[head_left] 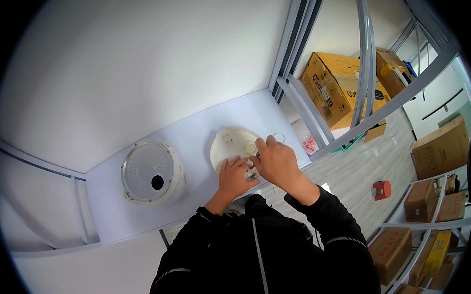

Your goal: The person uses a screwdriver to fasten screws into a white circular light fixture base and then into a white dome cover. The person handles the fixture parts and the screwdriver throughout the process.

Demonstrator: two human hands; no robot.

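A shallow white round plastic shell [220, 149] lies on the white bench. My left hand [234, 178] rests at its near edge, fingers stretched out flat over the rim. To its right, my right hand [279, 161] is closed, fingers curled round a small dark thing mostly hidden in the grip. Between both hands sits a small pale fitting with metal bits [252, 173]. Inside the shell, beside my right fingertips, is a cream round part [250, 147]. Just beyond my right hand lies a thin white ring [279, 137].
A white drum-shaped housing [146, 170] with a greyish lid and a black round spot stands left on the bench [106, 215]. Metal frame posts [304, 105] rise at right. Beyond are a large cardboard box [331, 88], a red stool-like object [382, 190], and shelves with cartons [390, 251].
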